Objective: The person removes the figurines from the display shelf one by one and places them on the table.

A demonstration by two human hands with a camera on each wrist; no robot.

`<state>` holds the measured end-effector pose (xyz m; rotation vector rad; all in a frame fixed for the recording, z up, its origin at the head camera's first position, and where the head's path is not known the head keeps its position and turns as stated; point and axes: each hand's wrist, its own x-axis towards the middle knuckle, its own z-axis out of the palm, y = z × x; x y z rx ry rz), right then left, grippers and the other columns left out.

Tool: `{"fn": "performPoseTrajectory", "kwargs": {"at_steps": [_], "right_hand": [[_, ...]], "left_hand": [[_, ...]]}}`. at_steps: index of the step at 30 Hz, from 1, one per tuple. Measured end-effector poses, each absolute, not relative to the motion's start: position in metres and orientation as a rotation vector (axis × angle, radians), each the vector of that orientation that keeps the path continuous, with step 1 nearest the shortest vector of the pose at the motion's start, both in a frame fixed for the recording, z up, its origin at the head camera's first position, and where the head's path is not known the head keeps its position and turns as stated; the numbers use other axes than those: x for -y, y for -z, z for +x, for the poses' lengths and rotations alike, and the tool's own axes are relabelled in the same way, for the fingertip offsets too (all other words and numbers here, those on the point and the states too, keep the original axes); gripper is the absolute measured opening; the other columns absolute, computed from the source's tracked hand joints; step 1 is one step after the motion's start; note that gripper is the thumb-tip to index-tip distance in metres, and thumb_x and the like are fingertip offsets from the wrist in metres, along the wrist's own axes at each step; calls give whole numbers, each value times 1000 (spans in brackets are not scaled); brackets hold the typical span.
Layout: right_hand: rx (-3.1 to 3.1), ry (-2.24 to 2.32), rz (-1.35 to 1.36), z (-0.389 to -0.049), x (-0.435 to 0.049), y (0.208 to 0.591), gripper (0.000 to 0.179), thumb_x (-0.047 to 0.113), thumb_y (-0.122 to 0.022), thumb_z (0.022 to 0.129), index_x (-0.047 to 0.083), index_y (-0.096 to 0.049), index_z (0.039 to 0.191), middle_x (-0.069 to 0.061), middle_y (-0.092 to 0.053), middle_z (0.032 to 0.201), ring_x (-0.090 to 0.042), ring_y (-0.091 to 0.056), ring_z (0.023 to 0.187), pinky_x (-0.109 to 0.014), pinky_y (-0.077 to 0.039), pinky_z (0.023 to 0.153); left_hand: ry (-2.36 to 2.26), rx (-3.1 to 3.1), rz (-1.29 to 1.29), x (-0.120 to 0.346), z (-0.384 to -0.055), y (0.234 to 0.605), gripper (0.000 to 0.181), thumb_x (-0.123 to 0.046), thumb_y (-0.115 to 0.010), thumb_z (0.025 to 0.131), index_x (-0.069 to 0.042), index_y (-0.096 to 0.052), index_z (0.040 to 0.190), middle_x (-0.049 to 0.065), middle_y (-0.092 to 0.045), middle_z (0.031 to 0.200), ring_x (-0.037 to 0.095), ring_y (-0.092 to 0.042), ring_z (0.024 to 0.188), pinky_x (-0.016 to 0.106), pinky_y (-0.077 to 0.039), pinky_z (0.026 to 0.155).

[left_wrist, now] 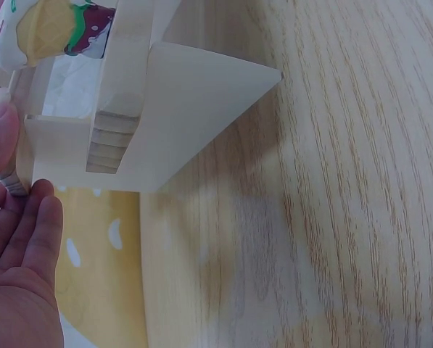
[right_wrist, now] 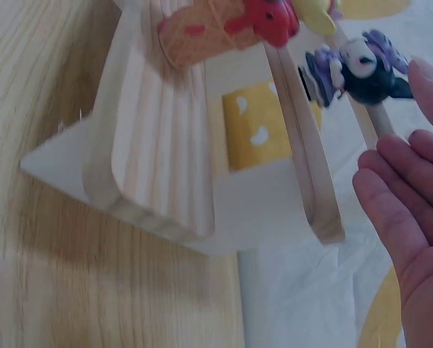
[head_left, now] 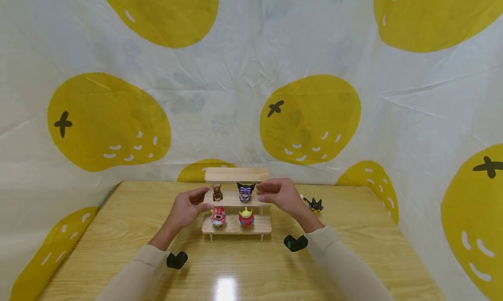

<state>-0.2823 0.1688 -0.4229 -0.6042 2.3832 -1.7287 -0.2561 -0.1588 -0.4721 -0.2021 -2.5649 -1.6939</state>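
Observation:
A three-tier wooden display shelf (head_left: 232,200) stands near the back of the table. My left hand (head_left: 186,209) holds the middle tier's left end between thumb and fingers; the left wrist view shows the fingertips against that end. Close by sits a brown big-eared figurine (head_left: 217,193). My right hand (head_left: 280,196) has its fingers extended at the middle tier's right side, beside a purple-and-black figurine (head_left: 245,192); the right wrist view shows nothing between thumb and fingers. On the bottom tier stand a pink figurine (head_left: 218,216) and a red-and-yellow three-eyed alien figurine (head_left: 246,218).
A black-and-yellow figurine (head_left: 315,205) lies on the wooden table (head_left: 235,266) to the right of the shelf, partly behind my right arm. A white cloth (head_left: 232,117) printed with yellow fruit hangs behind and along the sides. The top tier (head_left: 237,174) bears no figurine.

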Motion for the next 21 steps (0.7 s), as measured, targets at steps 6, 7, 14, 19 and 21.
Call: {"fn": "performPoseTrajectory", "kwargs": {"at_steps": [6, 7, 14, 19, 21], "right_hand": [[-2374, 1801, -540, -277, -153, 424, 41, 3, -79, 91, -8, -69, 129, -29, -72, 126, -41, -72, 116, -41, -64, 97], [-2375, 1813, -534, -277, -150, 424, 40, 3, -79, 90, -8, -70, 128, -28, -72, 125, -40, -73, 115, -41, -64, 97], [-2377, 1868, -531, -277, -133, 425, 32, 4, -83, 87, -2, -76, 119, -24, -77, 116, -29, -77, 103, -31, -66, 85], [-2404, 1864, -508, -277, -125, 427, 32, 6, -84, 87, 0, -76, 118, -23, -76, 117, -29, -77, 103, -32, -66, 84], [-2435, 1858, -498, -277, -123, 429, 32, 6, -84, 87, -1, -76, 117, -24, -77, 115, -30, -77, 102, -33, -66, 84]], "left_hand": [[1723, 2540, -206, 158, -256, 474, 57, -6, -80, 91, 4, -60, 144, 25, -61, 146, 41, -62, 134, 42, -56, 108], [1721, 2542, -208, 158, -257, 474, 57, -7, -80, 91, 3, -60, 144, 25, -61, 146, 41, -61, 134, 43, -56, 108], [1685, 2573, -212, 159, -257, 475, 58, -11, -80, 92, 0, -60, 145, 23, -60, 148, 40, -61, 136, 45, -56, 109], [1678, 2571, -208, 159, -257, 474, 58, -11, -81, 92, 1, -60, 145, 23, -60, 148, 40, -61, 135, 46, -56, 109], [1679, 2573, -206, 159, -256, 473, 58, -11, -81, 92, 1, -60, 145, 23, -60, 148, 40, -61, 135, 46, -55, 110]]}}
